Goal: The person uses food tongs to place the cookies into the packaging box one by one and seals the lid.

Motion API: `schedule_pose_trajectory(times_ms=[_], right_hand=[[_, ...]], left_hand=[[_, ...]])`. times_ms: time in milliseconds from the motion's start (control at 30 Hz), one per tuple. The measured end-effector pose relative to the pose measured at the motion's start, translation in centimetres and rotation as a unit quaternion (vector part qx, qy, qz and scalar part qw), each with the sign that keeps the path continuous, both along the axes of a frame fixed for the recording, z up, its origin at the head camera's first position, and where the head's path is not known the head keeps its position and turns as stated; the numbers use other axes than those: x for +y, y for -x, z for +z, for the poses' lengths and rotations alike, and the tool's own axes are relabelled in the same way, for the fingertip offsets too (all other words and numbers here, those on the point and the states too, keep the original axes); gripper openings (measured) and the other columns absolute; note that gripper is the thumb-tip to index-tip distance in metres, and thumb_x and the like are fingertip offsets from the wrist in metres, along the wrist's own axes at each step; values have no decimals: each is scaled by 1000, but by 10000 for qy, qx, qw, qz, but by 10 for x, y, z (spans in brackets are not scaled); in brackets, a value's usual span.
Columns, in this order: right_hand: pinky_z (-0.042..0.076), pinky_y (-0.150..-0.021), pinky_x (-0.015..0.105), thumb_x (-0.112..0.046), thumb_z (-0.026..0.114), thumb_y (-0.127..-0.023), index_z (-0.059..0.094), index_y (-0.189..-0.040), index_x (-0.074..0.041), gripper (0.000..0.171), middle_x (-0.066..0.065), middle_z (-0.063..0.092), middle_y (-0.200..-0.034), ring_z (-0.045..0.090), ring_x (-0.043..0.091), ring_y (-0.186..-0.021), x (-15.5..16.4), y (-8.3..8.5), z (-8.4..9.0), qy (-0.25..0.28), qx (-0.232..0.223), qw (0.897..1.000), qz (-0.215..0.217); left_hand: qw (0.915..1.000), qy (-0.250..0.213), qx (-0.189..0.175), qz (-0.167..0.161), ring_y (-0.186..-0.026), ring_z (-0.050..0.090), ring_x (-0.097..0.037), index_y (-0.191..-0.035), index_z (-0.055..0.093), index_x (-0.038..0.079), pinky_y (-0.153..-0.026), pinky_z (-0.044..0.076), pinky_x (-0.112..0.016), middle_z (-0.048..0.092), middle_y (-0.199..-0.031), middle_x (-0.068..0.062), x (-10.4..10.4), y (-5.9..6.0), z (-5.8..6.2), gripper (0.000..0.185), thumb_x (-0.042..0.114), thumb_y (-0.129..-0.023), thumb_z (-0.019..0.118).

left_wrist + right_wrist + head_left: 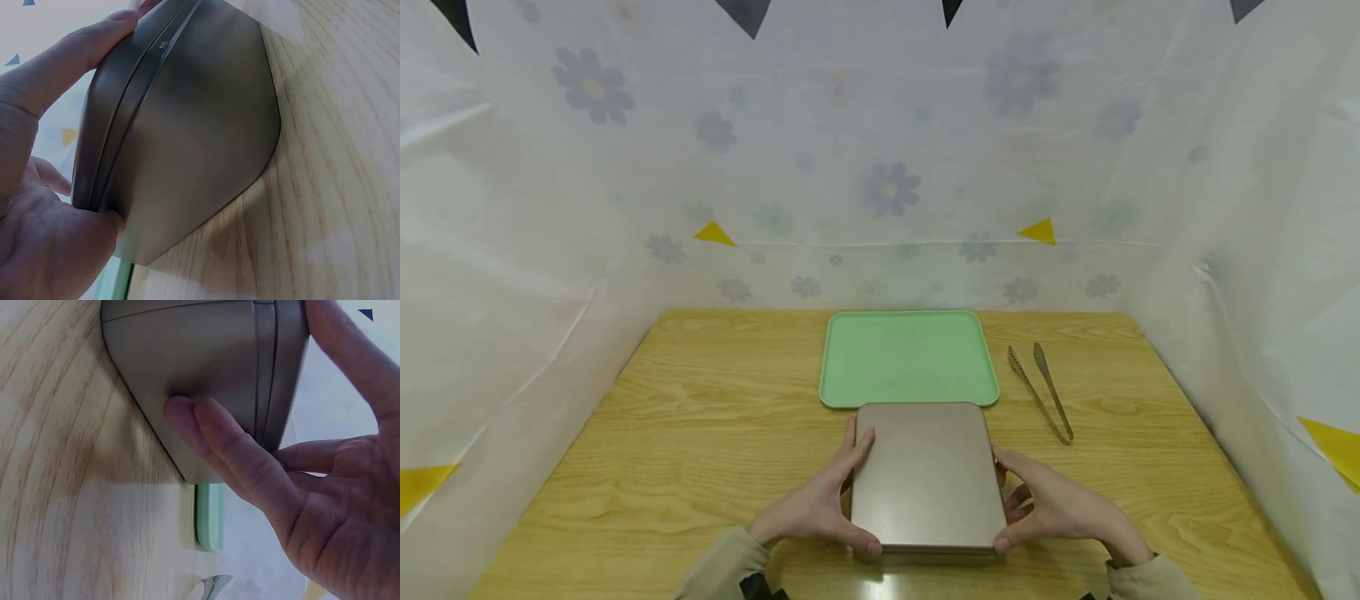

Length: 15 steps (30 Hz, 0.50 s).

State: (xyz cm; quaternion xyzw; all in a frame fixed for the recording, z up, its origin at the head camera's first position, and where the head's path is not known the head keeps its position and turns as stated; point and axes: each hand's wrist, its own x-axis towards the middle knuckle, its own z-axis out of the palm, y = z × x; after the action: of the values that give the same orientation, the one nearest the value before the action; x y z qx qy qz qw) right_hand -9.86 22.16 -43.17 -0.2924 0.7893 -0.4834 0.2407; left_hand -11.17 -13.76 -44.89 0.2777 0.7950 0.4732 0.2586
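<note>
The left hand (820, 508) grasps the left edge of the lidded metal tin (927, 475), lying flat on the counter (700, 433) just before the green tray (908, 358), its long axis pointing toward that tray, while the right hand (1052, 508) grasps its right edge.

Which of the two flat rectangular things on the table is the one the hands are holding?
The metallic champagne-coloured tin, nearest the person, held by the left hand and right hand. The green plastic tray behind it lies untouched.
</note>
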Motion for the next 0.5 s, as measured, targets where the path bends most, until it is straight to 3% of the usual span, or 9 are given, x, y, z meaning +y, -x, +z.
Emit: schedule_pose_trajectory(times_ms=[500], right_hand=[[63, -75, 30, -31, 88, -77, 18, -156, 7, 112, 17, 50, -112, 69, 7, -90, 2, -1, 0, -175, 15, 9998, -62]], left_hand=[[9999, 110, 48, -63, -154, -15, -40, -162, -8, 18, -126, 13, -57, -39, -160, -15, 0, 1, 0, 133, 28, -74, 90]])
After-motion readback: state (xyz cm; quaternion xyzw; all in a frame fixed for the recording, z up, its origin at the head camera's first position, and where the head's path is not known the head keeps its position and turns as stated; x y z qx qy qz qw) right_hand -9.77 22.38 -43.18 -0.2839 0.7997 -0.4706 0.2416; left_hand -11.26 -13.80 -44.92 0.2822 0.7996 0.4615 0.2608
